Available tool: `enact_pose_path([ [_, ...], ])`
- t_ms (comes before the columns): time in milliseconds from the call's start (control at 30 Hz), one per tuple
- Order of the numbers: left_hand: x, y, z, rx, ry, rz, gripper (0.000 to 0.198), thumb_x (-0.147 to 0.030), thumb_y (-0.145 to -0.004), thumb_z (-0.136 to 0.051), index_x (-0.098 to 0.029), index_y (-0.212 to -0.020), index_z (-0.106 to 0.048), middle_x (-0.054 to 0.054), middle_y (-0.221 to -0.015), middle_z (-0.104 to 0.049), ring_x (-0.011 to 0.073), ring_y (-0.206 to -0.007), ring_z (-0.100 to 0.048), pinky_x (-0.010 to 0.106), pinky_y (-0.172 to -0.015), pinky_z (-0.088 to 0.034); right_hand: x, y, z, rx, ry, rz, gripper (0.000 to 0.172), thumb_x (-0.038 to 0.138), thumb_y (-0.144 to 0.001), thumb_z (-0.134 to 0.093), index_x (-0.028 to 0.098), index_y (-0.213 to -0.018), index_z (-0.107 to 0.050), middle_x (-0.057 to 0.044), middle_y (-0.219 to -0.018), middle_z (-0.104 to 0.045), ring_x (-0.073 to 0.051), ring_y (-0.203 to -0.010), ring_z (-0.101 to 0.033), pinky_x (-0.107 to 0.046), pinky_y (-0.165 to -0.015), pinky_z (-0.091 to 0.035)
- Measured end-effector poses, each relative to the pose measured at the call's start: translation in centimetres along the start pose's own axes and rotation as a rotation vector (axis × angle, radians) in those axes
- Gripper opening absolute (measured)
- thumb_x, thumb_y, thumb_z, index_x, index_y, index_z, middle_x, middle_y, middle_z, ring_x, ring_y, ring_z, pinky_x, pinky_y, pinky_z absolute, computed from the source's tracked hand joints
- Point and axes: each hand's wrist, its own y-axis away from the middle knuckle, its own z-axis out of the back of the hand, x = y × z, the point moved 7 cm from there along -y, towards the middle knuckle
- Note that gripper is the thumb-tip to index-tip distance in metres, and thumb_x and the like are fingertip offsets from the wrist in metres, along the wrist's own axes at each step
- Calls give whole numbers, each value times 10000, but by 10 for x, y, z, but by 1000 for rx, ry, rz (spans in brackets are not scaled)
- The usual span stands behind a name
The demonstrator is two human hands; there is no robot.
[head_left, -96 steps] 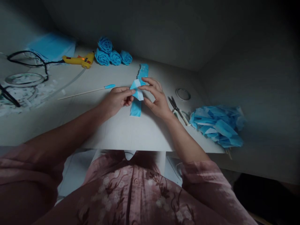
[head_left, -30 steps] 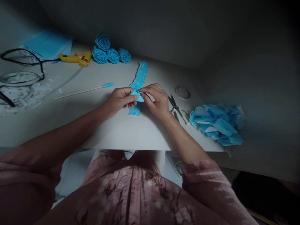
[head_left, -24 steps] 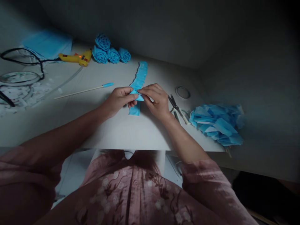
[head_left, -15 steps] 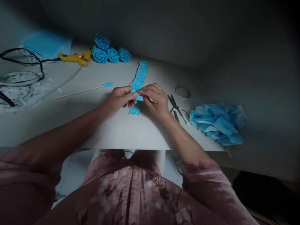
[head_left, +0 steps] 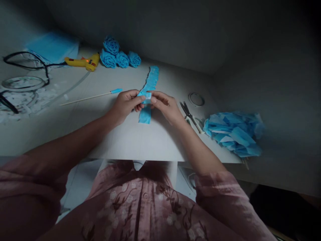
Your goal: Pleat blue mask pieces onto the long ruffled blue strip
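Note:
A long blue fabric strip (head_left: 152, 78), ruffled on its far part and flat at its near end, runs away from me across the table. Over its middle, my left hand (head_left: 129, 103) pinches the strip between thumb and fingers. My right hand (head_left: 164, 103) is closed on the other side, thumb and fingertips at the edge of a small folded, paler flap (head_left: 147, 96) of the strip. Left of my hands lies a thin stick (head_left: 86, 99) with a blue-wrapped tip.
Several blue fabric roses (head_left: 109, 59) sit at the back beside a yellow glue gun (head_left: 82, 62). Scissors (head_left: 191, 115), a tape roll (head_left: 196, 99) and a heap of blue fabric pieces (head_left: 232, 134) lie on the right. Blue sheets (head_left: 52, 47) and white scraps (head_left: 37, 98) are at left.
My right fingers have shifted slightly right and away from my left thumb, exposing the folded pale flap between the hands. The whole view has moved a little.

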Motion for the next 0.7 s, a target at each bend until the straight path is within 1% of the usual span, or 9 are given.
enact_pose_path([
  [67,-1,0,-1,-1,6,5,228,-209,-885,-764,-173,-707,-626,-12,-601,-644,80,-521,-543,196,-525,-427,-3,-1,0,-1,-24,12,693,716,-807,-866,243,-1306,-779,-61,-1128,-762,-211,-1056,-706,-382,-949,-616],
  [133,-2,1,-2,4,1,5,231,-191,-883,-753,-172,-694,-623,-13,-599,-642,77,-522,-540,192,-523,-422,-5,-2,1,-14,-29,25,702,695,-783,-898,261,-1321,-771,-46,-1091,-748,-197,-1008,-693,-383,-953,-608],
  [367,-2,2,-3,26,-37,-14,267,-187,-902,-737,-169,-666,-614,-12,-597,-640,69,-517,-530,182,-514,-410,-8,-2,4,-42,-26,52,621,668,-855,-854,242,-1301,-777,-15,-955,-687,-169,-895,-642,-377,-920,-587],
  [533,-3,3,-1,29,-93,-36,268,-193,-914,-734,-161,-667,-636,-6,-606,-651,67,-522,-530,178,-524,-426,-5,-1,2,-33,-40,47,594,683,-851,-849,241,-1245,-800,0,-904,-649,-155,-850,-612,-373,-903,-578],
  [700,-3,2,-1,25,-119,-43,273,-150,-903,-732,-159,-651,-625,-8,-603,-650,57,-508,-520,172,-516,-423,-8,-2,2,-34,-47,45,599,695,-834,-858,248,-1229,-809,4,-889,-644,-154,-841,-610,-381,-906,-590],
])
